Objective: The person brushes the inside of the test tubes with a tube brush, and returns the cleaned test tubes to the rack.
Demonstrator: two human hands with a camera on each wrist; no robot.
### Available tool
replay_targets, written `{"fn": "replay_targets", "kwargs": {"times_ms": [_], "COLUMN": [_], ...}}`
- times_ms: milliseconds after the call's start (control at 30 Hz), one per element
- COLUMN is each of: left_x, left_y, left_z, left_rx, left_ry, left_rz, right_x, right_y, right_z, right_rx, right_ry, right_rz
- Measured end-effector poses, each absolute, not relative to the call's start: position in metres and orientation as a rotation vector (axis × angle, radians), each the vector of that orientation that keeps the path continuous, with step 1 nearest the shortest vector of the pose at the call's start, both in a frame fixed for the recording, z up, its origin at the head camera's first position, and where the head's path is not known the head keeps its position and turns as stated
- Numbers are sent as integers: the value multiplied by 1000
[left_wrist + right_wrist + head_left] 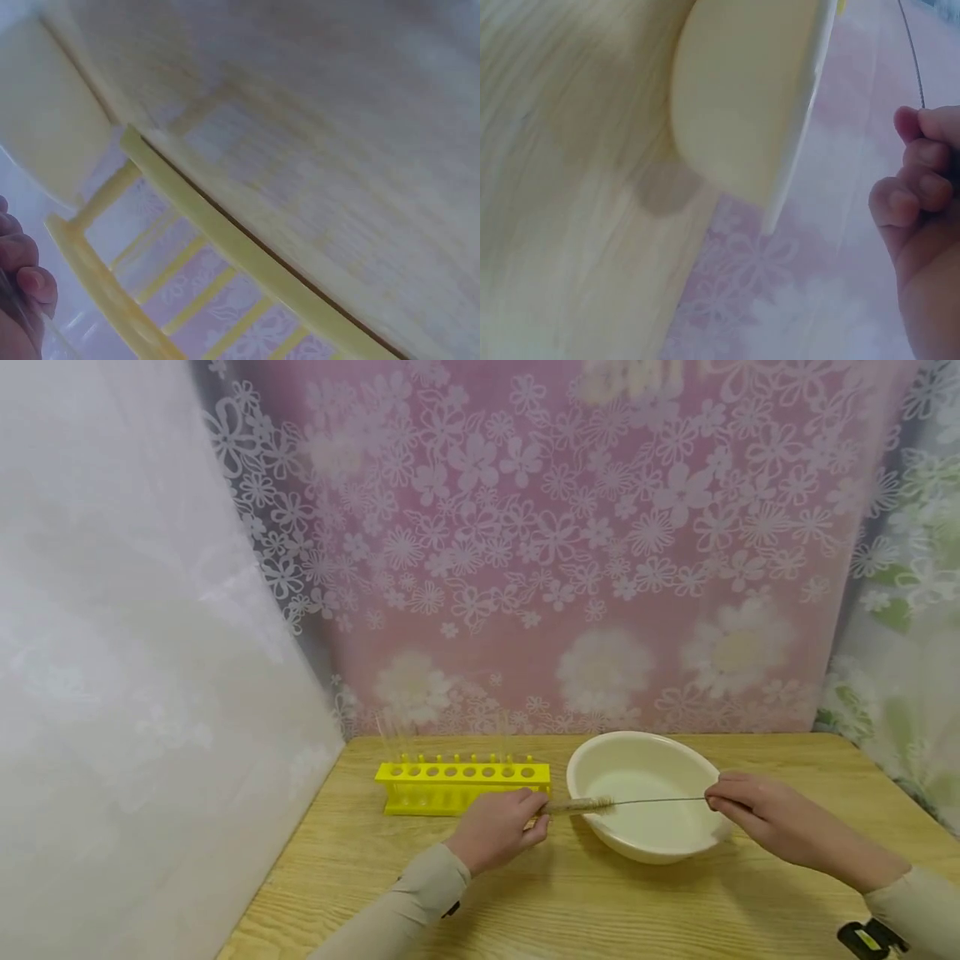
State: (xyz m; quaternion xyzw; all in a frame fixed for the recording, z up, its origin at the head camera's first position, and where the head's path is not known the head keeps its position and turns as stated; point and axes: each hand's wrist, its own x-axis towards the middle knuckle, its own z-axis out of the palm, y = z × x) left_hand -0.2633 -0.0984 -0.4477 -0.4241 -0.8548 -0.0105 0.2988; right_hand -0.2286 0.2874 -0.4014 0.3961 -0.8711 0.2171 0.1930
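Observation:
My left hand grips a clear glass test tube beside the front right of the yellow rack. A test tube brush lies level over the white basin. Most of its pale bristles sit inside the tube, and the end of the bristles flares out at the tube's mouth. From there the thin twisted wire runs right to my right hand, which pinches it between thumb and forefinger at the basin's right rim. The tube's closed end is hidden by my left hand.
The yellow test tube rack stands left of the basin on the wooden table. Clear test tubes rise from its left end, and another tube near its right. Flowered curtains enclose the back and sides.

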Motion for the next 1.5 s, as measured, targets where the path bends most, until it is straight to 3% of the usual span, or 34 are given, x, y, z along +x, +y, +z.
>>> {"fn": "replay_targets", "kwargs": {"times_ms": [233,1067,1500], "left_x": [-265,-262,-257], "left_y": [-102,-103,-86], "left_z": [-449,-439,-438], "left_rx": [-1137,-1049,-1103], "left_ry": [-2241,-2248,-2193], "left_rz": [-40,-73,-30], "right_x": [-228,-232,-233], "right_y": [302,278,252], "right_z": [-399,-390,-393], "right_rx": [1110,976,1114], "right_ry": [-2449,-2481,-2459], "right_rz": [647,750,786]}}
